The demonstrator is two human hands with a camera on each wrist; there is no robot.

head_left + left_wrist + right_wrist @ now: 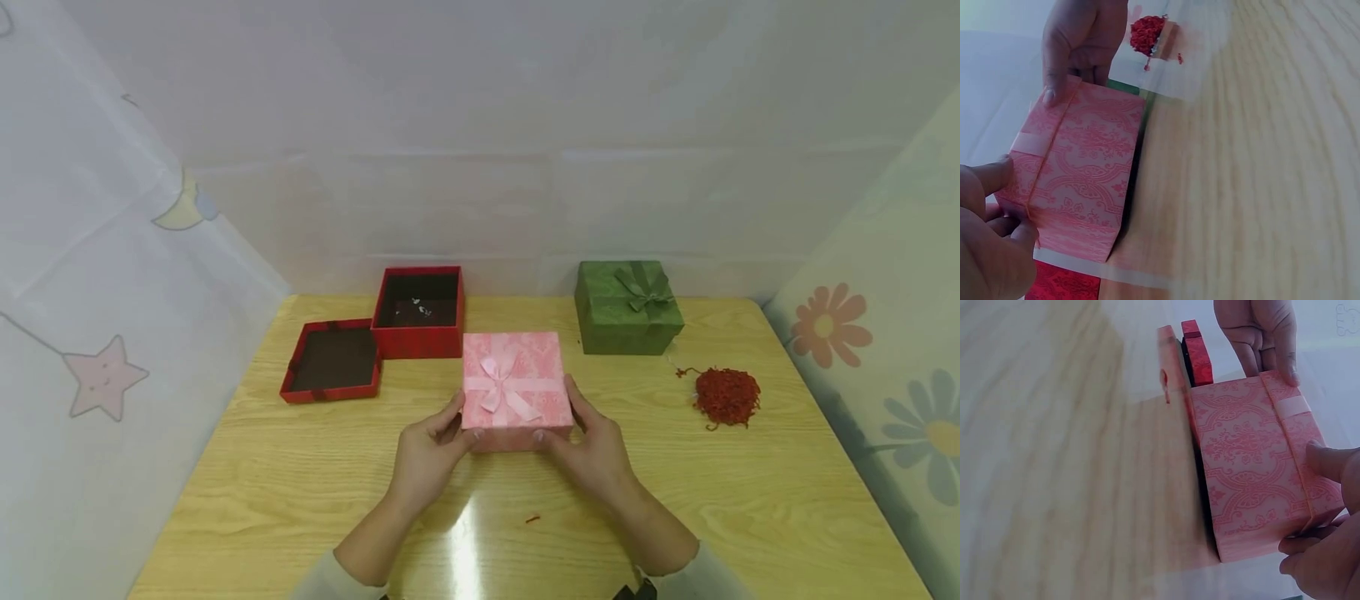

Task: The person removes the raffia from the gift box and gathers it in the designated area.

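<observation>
A pink patterned gift box (536,360), its lid on and tied with a pale pink ribbon bow (501,385), is near the middle of the wooden table. My left hand (426,454) grips its left side, the thumb on the near face. On the opposite side my right hand (596,454) holds it the same way, with fingers along the side wall. In the left wrist view, the thumb and fingers of the left hand (991,231) pinch around the lid's edge. The box's far side is hidden.
An uncovered red box (418,342) with white bits inside stands behind left, beside its upturned red lid (330,358). At the back right is a green gift box (611,312) with a bow. Red shredded paper (727,396) lies right; a red scrap (532,518) lies in front.
</observation>
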